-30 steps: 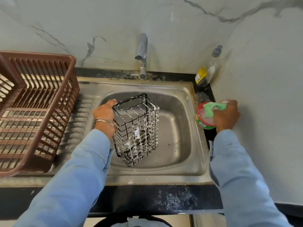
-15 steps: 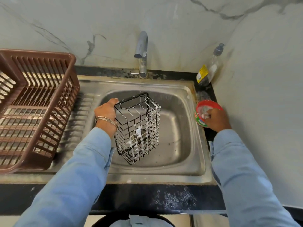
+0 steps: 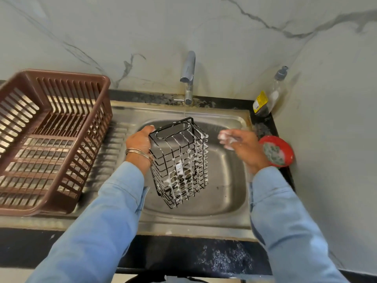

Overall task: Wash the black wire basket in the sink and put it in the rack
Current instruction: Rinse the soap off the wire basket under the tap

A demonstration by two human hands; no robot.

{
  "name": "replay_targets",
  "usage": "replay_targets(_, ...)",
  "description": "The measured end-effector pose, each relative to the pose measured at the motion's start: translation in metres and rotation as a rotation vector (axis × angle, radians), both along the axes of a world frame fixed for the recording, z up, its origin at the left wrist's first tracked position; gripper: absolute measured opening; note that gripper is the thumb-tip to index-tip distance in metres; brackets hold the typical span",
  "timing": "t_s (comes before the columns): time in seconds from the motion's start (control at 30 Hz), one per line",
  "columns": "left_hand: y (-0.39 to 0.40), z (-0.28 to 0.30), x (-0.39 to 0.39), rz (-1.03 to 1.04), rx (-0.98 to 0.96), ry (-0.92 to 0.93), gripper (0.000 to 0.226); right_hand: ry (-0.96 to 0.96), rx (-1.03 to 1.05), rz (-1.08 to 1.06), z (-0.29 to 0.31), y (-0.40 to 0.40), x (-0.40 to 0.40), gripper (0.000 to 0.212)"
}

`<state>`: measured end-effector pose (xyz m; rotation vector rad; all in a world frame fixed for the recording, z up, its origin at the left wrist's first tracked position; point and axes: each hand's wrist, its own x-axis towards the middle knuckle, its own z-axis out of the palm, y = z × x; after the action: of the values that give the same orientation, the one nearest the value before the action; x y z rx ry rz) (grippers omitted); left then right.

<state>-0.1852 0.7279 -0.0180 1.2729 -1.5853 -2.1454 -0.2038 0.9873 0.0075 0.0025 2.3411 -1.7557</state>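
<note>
Your right hand [image 3: 242,149] has left the red soap tub [image 3: 276,151], sponge dropped, fingers soapy and loose; your left hand [image 3: 140,139] grips the sudsy black wire basket [image 3: 179,160] under the tap's stream, so rinsing comes next.

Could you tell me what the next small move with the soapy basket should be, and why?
Probably turn the black wire basket under the tap's thin stream: white suds coat its wires, the left hand grips its rim over the sink, and the sudsy right hand holds nothing.

Black wire basket [image 3: 179,162] soapy, tilted over sink [image 3: 228,201].
</note>
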Motion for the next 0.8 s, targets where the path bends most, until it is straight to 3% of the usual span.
replay_targets(0.17, -0.022, 0.01, -0.001, 0.025, 0.145, 0.04, 0.026, -0.149, -0.027, 0.203, -0.027, -0.039, 0.007, 0.045)
replay_targets(0.3, -0.047, 0.0, -0.006, -0.012, 0.24, -0.044, 0.027, -0.203, 0.039, 0.297, -0.027, -0.059, 0.004, 0.053)
replay_targets(0.43, -0.057, -0.008, -0.015, -0.059, 0.292, -0.088, 0.037, -0.209, 0.112, 0.382, -0.017, -0.067, -0.015, 0.052)
replay_targets(0.57, -0.052, -0.003, -0.029, -0.067, 0.278, -0.074, 0.023, -0.22, 0.151, 0.364, -0.019, -0.075, -0.041, 0.054)
replay_targets(0.63, -0.053, -0.003, -0.036, -0.164, 0.189, -0.13, 0.046, -0.187, 0.212, 0.376, -0.024, -0.078, -0.054, 0.064)
replay_targets(0.7, -0.058, -0.003, -0.04, -0.343, -0.046, -0.19, 0.075, -0.182, 0.246, 0.391, -0.031, -0.079, -0.068, 0.068)
replay_targets(0.8, -0.066, 0.001, -0.045, -0.671, -0.385, -0.1, 0.091, -0.152, 0.278, 0.459, -0.027, -0.084, -0.082, 0.06)
